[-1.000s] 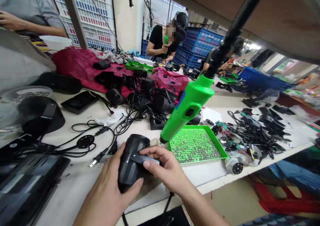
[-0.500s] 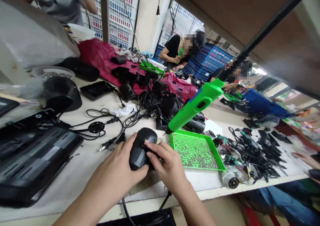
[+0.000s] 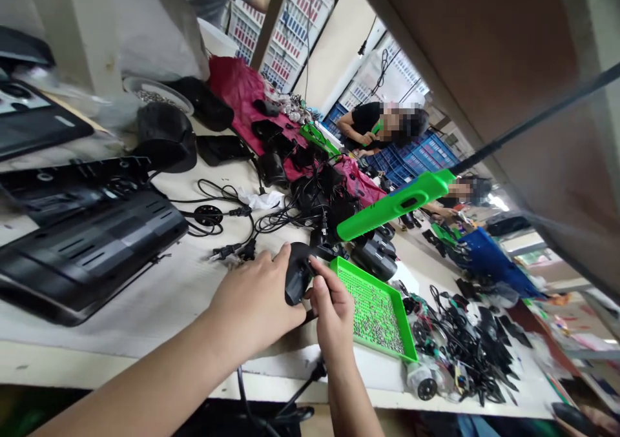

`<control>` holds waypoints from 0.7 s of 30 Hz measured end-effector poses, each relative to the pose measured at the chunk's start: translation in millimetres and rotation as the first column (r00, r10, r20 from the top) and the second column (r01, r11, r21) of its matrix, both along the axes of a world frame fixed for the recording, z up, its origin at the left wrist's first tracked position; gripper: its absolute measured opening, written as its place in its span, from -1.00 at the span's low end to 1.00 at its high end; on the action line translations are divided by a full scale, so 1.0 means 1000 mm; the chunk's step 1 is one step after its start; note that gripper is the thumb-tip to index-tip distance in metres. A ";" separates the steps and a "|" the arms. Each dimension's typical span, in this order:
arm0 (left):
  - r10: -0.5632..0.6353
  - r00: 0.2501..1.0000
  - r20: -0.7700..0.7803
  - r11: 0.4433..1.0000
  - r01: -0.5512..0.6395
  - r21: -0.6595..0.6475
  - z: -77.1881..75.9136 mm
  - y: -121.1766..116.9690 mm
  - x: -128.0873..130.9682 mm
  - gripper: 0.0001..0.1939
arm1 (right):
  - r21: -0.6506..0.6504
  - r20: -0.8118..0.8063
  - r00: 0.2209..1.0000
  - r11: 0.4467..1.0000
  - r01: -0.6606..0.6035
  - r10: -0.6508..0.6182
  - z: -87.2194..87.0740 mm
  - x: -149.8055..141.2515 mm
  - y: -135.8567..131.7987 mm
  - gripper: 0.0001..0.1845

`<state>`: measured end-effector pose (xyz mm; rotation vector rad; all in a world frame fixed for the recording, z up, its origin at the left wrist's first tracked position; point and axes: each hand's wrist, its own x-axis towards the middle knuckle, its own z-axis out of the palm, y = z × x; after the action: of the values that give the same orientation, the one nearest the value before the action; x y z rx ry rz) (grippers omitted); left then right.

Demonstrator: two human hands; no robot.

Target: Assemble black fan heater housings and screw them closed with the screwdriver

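The left hand (image 3: pixel 256 298) is wrapped partway round a rounded black plastic housing (image 3: pixel 296 272), with its fingers at the top left and its thumb along the bottom. The housing lies between the two hands, tilted, above the white workbench (image 3: pixel 121 324). The right hand (image 3: pixel 333 301) is nearly closed at the housing's right side, its index finger touching the edge and its thumb just below; whether a small part sits between those fingertips cannot be told.

Just to the right of the right hand is a green tray (image 3: pixel 411 340) of small metal screws (image 3: pixel 380 314). A green electric screwdriver (image 3: pixel 397 208) hangs tilted above the tray's far end, near more black housings (image 3: pixel 375 253). Left of the hands lie a power plug (image 3: pixel 225 252), a black slotted disc (image 3: pixel 208 215) among cords, and a long black casing (image 3: pixel 92 256). Beyond them is a crumpled white tissue (image 3: pixel 261 199). Right of the tray is a pile of wired black parts (image 3: pixel 465 340). Across the bench, a person (image 3: pixel 371 127) in a black top holds a green tool (image 3: pixel 376 127).
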<state>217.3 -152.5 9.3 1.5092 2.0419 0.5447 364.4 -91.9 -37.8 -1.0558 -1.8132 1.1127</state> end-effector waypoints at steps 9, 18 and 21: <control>0.000 0.999 0.038 0.999 -0.001 0.033 0.002 0.001 -0.004 -0.28 | -0.013 -0.001 1.000 1.000 -0.011 0.011 -0.008 -0.002 -0.001 -0.56; -0.011 0.999 0.034 0.999 0.009 0.048 0.004 0.005 -0.006 -0.34 | 0.023 0.024 1.000 1.000 0.005 -0.005 -0.006 0.000 0.001 -0.58; -0.022 0.999 0.042 0.999 0.020 0.033 0.007 0.007 -0.008 -0.32 | -0.026 -0.063 0.998 1.000 -0.013 0.012 -0.009 0.001 0.002 -0.58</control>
<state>209.0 -145.3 15.9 1.5234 1.9917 0.6000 364.9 -89.5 -46.9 -1.0149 -1.7628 1.1673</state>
